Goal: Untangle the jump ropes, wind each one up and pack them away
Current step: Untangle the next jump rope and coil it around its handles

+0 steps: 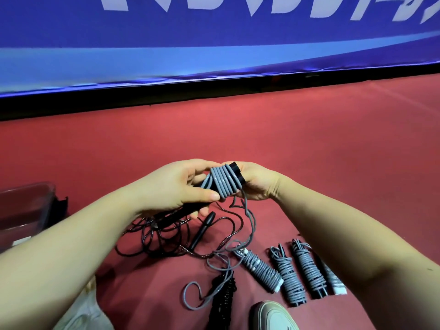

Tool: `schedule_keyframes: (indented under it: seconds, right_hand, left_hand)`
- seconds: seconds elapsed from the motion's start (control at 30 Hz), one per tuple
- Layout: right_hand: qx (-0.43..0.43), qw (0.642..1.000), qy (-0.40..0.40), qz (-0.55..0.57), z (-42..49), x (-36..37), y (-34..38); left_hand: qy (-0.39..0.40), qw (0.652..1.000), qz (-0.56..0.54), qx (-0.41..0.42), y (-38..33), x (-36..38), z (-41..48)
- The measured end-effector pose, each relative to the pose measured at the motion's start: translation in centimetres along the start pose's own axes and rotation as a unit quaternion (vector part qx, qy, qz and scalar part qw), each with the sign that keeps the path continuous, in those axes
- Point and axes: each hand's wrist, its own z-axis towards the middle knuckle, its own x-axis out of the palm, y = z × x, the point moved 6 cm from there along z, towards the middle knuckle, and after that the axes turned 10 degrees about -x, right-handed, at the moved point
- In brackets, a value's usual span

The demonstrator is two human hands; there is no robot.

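A red floor [309, 144] carrying a tangled black rope [162, 236]; right of that tangle, four wound grey ropes [287, 278] in a row; left of it, a clear box [26, 210].

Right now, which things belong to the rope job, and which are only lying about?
Job: grey rope held by left hand and right hand; tangled black rope; wound grey bundles; wound black bundle; clear box, probably for packing.
Lying about: shoe; blue banner.
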Motion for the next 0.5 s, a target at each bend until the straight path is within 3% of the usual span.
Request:
schedule_keyframes:
  seconds: [0.1,0.2,0.27,0.37,0.5]
  right_hand:
    - [-0.025,0.991,-0.047,-0.121,-0.1,0.9,1.5]
    - [-0.027,0.952,-0.075,-0.294,0.1,1.4,3.2]
    - [-0.020,0.953,-0.100,-0.284,0.2,1.7,3.2]
    - [-0.003,0.973,-0.143,-0.179,0.8,2.7,2.1]
    - [-0.053,0.969,-0.152,-0.186,1.7,3.5,1.5]
  left_hand:
    - [-0.024,1.000,-0.019,0.001,-0.1,-0.5,0.0]
    - [-0.095,0.994,-0.058,-0.013,0.4,-2.0,0.1]
    - [-0.132,0.989,-0.062,-0.023,0.6,-2.6,0.3]
    - [-0.163,0.982,-0.094,-0.032,0.9,-3.6,0.6]
    - [-0.159,0.969,-0.185,-0.049,1.8,-4.6,0.6]
